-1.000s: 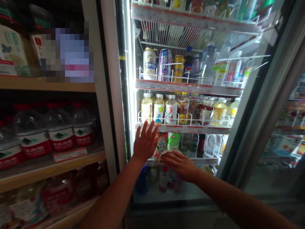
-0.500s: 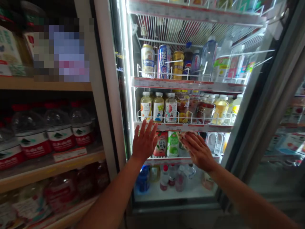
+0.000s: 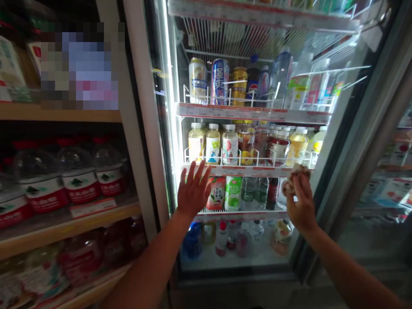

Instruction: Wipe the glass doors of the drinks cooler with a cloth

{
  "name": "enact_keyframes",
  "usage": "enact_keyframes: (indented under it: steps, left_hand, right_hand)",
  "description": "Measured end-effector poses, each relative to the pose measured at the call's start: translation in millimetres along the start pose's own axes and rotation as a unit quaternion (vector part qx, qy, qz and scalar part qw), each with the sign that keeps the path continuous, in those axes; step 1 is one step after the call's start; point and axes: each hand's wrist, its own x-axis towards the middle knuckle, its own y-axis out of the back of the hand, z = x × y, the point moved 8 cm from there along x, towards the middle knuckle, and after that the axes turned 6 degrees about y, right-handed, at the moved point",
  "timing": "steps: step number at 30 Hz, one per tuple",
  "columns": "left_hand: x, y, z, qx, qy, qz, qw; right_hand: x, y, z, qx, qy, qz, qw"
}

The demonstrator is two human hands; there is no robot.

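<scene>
My left hand is spread with its fingers apart and pointing up, in front of the lit drinks fridge. It appears to lie flat against the glass, though contact is hard to make out. Close by its fingertips stand a red carton and a green-white carton on a lower shelf. My right hand is closed around a crumpled, brownish patterned cloth. The cloth is held before the right end of the fridge shelves, level with a shelf's price strip.
Juice bottles and drink cans line the fridge's wire shelves. A dark door frame borders the right side. At left, a wooden shelf carries large red-capped water bottles. A blurred pixel patch covers the upper left.
My right hand has swung right with the cloth, away from the middle of the fridge, uncovering bottles on the lower shelf. My left hand stays nearly in place.
</scene>
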Motion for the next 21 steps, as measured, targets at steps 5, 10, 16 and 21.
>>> enact_keyframes:
  steps: [5, 10, 16, 21]
  left_hand:
    - [-1, -1, -1, 0.001, -0.001, -0.002, 1.000]
    - [-1, -1, -1, -0.003, 0.004, 0.000, 1.000]
    - [-1, -1, -1, -0.005, 0.001, -0.001, 1.000]
    - [-1, -1, -1, -0.008, 0.008, -0.005, 1.000]
  right_hand:
    - [10, 1, 10, -0.001, 0.004, -0.005, 1.000]
    - [69, 7, 31, 0.005, -0.043, 0.048, 0.998]
    - [102, -1, 17, 0.025, -0.050, 0.066, 0.996]
    - [153, -14, -5, 0.032, -0.009, 0.051, 0.998]
